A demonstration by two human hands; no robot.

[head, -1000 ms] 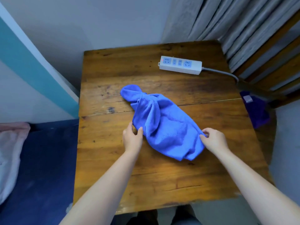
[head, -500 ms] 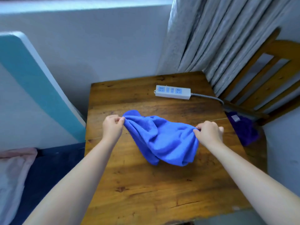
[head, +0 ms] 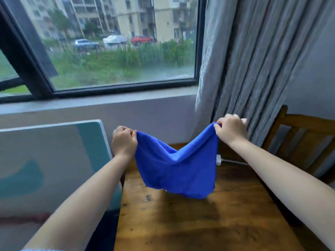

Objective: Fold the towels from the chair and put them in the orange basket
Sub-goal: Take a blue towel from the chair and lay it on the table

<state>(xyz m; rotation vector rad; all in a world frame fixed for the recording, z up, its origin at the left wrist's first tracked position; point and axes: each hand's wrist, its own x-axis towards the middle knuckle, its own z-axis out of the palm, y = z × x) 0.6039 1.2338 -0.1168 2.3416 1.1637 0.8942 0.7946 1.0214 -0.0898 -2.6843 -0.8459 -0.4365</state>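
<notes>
Blue towel (head: 176, 169) hangs above the desk (head: 199, 223), its top corners pinched by left hand (head: 124, 142) and right hand (head: 230, 130); I judge next comes laying it flat for folding.

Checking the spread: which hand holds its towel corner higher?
The right hand, by the curtain. Its grip on the blue towel sits above the left hand; the edge sags between them.
</notes>
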